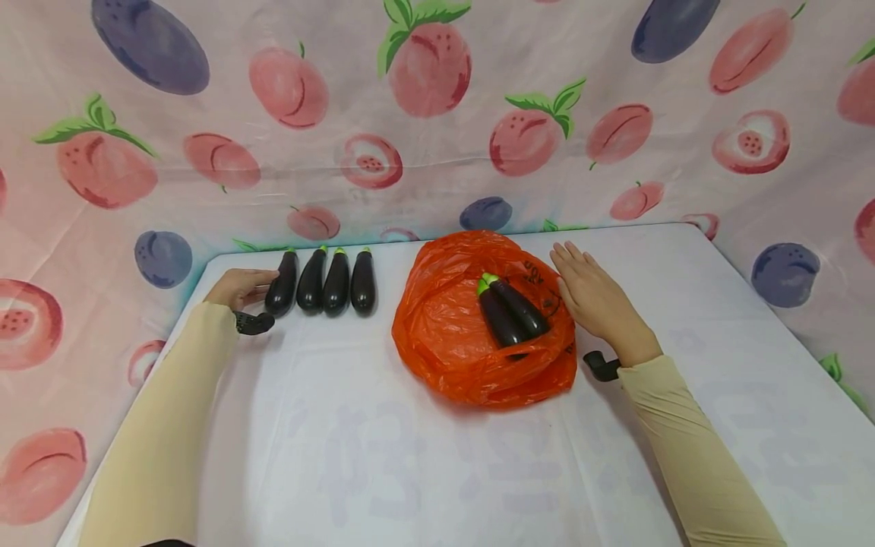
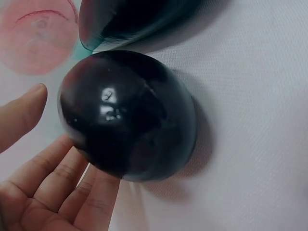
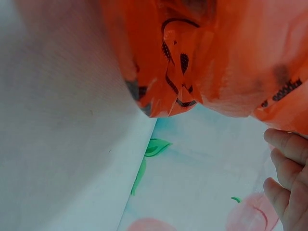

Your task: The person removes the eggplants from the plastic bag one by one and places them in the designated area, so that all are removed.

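Observation:
At the left end of a row of dark, glossy eggplants, my left hand (image 1: 239, 287) lies against the leftmost eggplant (image 1: 282, 285). In the left wrist view its fingers (image 2: 91, 192) reach straight along the underside of that eggplant (image 2: 130, 115), and the thumb stands apart from it. An orange plastic bag (image 1: 437, 327) sits in the middle with its mouth spread wide. Two eggplants (image 1: 509, 308) with green stems lie inside, toward its right side. Along the bag's right edge rests my right hand (image 1: 598, 296), fingers straight, thumb side toward the plastic.
Three more eggplants (image 1: 336, 285) stand in line to the right of the left hand, stems toward the back. A white cloth (image 1: 328, 456) covers the table. Behind it rises a fruit-print backdrop (image 1: 437, 152), which also closes off both sides.

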`<state>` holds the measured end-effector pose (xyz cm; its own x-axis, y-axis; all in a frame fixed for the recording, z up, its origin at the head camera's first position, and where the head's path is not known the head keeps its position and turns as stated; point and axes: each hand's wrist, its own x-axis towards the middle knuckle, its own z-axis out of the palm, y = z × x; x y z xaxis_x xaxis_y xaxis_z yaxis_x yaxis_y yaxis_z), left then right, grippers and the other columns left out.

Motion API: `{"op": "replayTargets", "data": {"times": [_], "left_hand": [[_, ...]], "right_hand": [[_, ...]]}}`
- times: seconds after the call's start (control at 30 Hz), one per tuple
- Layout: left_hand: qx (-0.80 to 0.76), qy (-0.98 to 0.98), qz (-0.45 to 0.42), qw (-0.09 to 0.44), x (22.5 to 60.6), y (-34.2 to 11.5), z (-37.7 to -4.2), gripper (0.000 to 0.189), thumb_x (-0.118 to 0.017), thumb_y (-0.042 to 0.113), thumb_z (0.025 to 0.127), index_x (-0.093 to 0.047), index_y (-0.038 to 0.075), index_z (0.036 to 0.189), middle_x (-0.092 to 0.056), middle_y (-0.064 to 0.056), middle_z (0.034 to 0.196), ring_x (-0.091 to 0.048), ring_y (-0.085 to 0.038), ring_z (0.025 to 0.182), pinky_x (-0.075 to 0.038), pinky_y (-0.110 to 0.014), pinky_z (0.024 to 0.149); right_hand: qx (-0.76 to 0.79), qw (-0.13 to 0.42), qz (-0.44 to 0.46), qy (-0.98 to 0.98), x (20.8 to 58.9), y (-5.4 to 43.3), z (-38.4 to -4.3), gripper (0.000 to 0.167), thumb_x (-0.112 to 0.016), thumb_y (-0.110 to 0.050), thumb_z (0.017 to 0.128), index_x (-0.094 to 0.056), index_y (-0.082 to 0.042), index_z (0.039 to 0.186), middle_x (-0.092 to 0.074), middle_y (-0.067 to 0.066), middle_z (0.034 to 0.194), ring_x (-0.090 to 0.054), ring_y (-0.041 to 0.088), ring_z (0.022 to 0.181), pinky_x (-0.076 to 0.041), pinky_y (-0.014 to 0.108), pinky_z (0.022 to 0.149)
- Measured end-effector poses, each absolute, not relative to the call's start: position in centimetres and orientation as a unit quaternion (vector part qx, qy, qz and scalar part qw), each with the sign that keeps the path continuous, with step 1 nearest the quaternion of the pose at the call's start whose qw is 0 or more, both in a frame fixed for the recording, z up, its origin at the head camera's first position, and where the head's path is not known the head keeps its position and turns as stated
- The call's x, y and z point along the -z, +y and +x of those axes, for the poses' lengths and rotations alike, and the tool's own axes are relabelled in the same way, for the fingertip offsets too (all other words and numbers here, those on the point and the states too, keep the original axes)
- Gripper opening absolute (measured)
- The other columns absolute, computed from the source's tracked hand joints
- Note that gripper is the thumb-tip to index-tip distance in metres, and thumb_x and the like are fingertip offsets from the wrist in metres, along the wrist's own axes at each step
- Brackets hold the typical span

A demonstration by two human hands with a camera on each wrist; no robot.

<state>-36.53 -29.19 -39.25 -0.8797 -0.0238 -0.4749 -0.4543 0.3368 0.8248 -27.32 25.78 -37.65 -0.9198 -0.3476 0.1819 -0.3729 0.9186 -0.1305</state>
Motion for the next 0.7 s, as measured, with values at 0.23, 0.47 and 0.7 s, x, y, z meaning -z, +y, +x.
{"op": "replayTargets", "data": {"times": [0.23,0.47,0.7], "left_hand": [[-0.553,0.793,-0.153,0.204,38.75,-29.22,-35.99,0.066,-0.059,0.038,0.091,-0.033,0.011,0.146,-0.047,0.014,0.113,-0.048,-0.005,0.11,-0.03,-0.033,0.116],[-0.564,0.785,-0.162,0.198,38.89,-29.34,-36.06,0.034,-0.059,0.03,0.092,-0.057,0.025,0.126,-0.029,-0.008,0.152,-0.053,0.0,0.093,-0.038,-0.028,0.109],[-0.588,0.773,-0.145,0.192,38.94,-29.78,-36.16,0.025,-0.061,0.018,0.091,-0.066,0.03,0.07,-0.058,0.018,0.088,-0.058,0.005,0.077,-0.047,-0.018,0.093]], "right_hand": [[-0.081,0.075,0.186,-0.976,37.67,25.84,-27.32,0.049,-0.039,-0.014,0.099,-0.032,0.009,0.142,-0.03,0.025,0.15,-0.022,0.04,0.142,-0.019,0.055,0.116],[-0.081,0.072,0.187,-0.976,37.67,25.81,-27.23,0.049,-0.038,-0.014,0.1,-0.031,0.009,0.142,-0.029,0.025,0.15,-0.021,0.04,0.142,-0.019,0.055,0.116],[-0.084,0.082,0.191,-0.975,37.62,25.74,-27.23,0.048,-0.039,-0.013,0.099,-0.033,0.009,0.141,-0.031,0.025,0.149,-0.023,0.04,0.141,-0.02,0.055,0.116]]}}
